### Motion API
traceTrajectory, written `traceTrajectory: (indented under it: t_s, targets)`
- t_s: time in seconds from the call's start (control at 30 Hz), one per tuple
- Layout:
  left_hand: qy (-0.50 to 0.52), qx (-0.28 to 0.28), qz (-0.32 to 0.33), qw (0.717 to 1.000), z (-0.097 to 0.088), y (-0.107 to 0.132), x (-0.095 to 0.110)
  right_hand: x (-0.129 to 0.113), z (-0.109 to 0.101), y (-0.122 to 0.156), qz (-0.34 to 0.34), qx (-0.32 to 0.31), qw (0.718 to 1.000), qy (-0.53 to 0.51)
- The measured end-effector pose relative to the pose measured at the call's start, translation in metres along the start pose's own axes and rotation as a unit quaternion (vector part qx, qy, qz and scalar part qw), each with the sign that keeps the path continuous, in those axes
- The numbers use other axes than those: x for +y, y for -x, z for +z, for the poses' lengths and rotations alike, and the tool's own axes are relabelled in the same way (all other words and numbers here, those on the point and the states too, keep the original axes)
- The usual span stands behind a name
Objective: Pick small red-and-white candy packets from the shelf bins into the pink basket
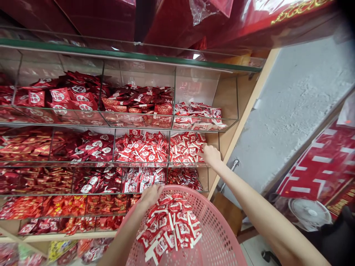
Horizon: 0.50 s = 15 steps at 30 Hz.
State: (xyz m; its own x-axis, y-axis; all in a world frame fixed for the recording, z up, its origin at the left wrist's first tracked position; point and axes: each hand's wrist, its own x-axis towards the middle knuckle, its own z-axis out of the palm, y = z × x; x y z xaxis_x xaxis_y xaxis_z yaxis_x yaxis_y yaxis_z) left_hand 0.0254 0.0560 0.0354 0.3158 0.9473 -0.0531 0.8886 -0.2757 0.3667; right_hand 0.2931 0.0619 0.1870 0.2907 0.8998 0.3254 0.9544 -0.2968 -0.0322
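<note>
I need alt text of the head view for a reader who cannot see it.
A person's left hand rests on a pink basket of red-and-white packets, while the right hand is at a compartment of similar packets on glass shelves.

The head view looks forward and down from the wearer's head, over a round pink perforated plastic basket (222,225) so near that the bottom edge crops it. Past the basket it faces a pale wooden shelf unit with clear glass dividers (246,118), close enough to overrun the frame left of the basket. A rough grey wall (288,111) fills the view beyond the basket's right side. Bare forearms (260,214) enter from below, either side of the basket.
</note>
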Motion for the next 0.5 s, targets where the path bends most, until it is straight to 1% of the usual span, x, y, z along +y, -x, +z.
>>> traceTrajectory:
  t_s: [0.1, 0.17, 0.4, 0.5]
  targets:
    - [-0.001, -0.002, 0.001, 1.000, -0.001, 0.000, 0.000, -0.010, -0.001, -0.008, 0.035, -0.023, 0.999, 0.009]
    - [0.002, -0.007, 0.001, 1.000, -0.002, 0.000, 0.001, -0.013, -0.001, -0.011, 0.042, -0.035, 0.998, 0.004]
    - [-0.007, -0.004, 0.002, 1.000, -0.002, 0.000, 0.001, -0.010, 0.003, -0.012, 0.072, -0.038, 0.997, -0.013]
    - [-0.001, -0.005, 0.003, 1.000, -0.001, 0.000, 0.001, -0.010, 0.004, -0.012, 0.075, -0.041, 0.996, -0.025]
